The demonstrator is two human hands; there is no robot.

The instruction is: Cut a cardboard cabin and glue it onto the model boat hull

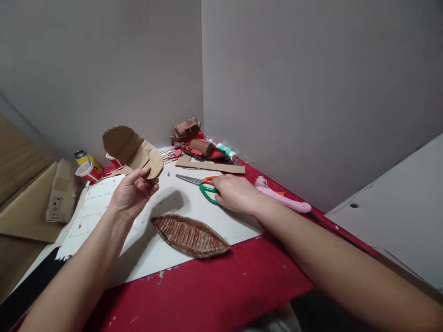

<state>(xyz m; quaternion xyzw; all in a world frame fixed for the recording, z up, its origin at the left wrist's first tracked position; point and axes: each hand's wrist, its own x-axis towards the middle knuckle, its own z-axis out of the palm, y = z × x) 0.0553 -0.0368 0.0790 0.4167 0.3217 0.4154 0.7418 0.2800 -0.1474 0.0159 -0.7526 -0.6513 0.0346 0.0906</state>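
A curved brown cardboard piece (pixel 126 146) is raised above the left of the table, its lower end pinched by my left hand (pixel 134 191). My right hand (pixel 237 192) lies over the orange and green handles of the scissors (pixel 197 181); its fingertips are partly hidden, so its hold on them is unclear. The scissor blades point left, slightly parted. Nearer to me, a boat-shaped cardboard model (pixel 191 235) with a ribbed brown inside rests on the white sheet (pixel 141 258).
Two brown models (pixel 187 129) stand by the wall corner near a cardboard strip (pixel 214 167). A pink glue gun (pixel 284 199) lies to the right. Paper cups (pixel 89 172), a yellow container (pixel 81 158) and cardboard boxes (pixel 62 191) are at left. The table (pixel 207 295) is red.
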